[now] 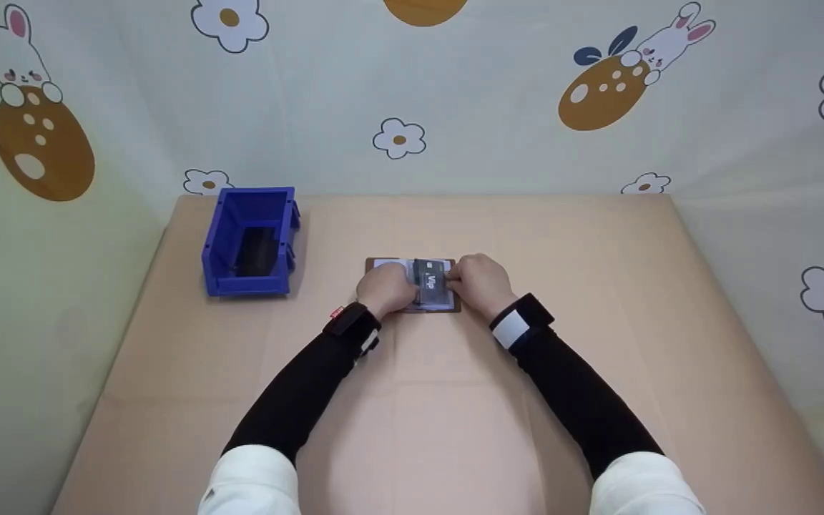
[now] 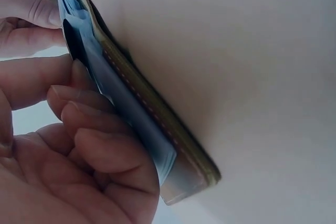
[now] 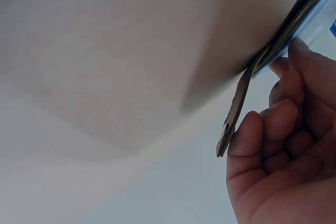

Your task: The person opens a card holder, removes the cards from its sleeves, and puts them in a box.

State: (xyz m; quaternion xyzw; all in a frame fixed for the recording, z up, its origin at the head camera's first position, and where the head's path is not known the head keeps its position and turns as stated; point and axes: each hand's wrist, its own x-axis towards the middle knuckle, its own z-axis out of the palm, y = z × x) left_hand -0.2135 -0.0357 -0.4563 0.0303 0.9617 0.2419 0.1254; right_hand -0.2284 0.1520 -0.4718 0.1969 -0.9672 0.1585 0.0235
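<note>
An open brown card holder (image 1: 457,307) with clear sleeves lies on the table, seen edge-on in both wrist views. A dark card marked "Vip" (image 1: 431,282) lies over its right half. At the card's left edge, my left hand (image 1: 387,290) pinches it, the other fingers curled; in the left wrist view the dark card edge (image 2: 72,40) meets the fingertips. My right hand (image 1: 483,286) grips the holder's right side, thumb and forefinger at the sleeve beside the card. In the right wrist view a brown flap (image 3: 234,111) hangs beside its curled fingers.
A blue plastic bin (image 1: 249,286) stands at the back left of the table, with something dark (image 1: 257,252) in its bottom. The table (image 1: 562,236) has a tan covering. Behind it hangs a patterned curtain (image 1: 326,93) with flowers and rabbits.
</note>
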